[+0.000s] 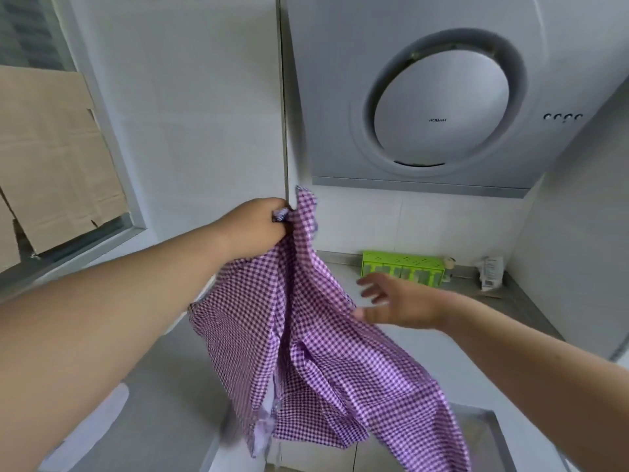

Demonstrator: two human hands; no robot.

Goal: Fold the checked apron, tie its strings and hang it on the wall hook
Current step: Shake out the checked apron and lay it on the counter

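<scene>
The purple-and-white checked apron point(306, 352) hangs loose in front of me, bunched at its top. My left hand point(258, 226) is raised and clenched around that bunched top, close to the wall corner. My right hand point(394, 301) is lower and to the right, fingers spread, its thumb touching the apron's right edge without a clear grip. The cloth drapes down in several folds toward the counter. I cannot make out the strings or any wall hook.
A grey range hood point(442, 103) with a round panel is mounted above right. A green box point(403, 269) and a small packet point(492, 272) sit at the back of the counter point(503, 321). Cardboard point(54, 158) covers the window at left.
</scene>
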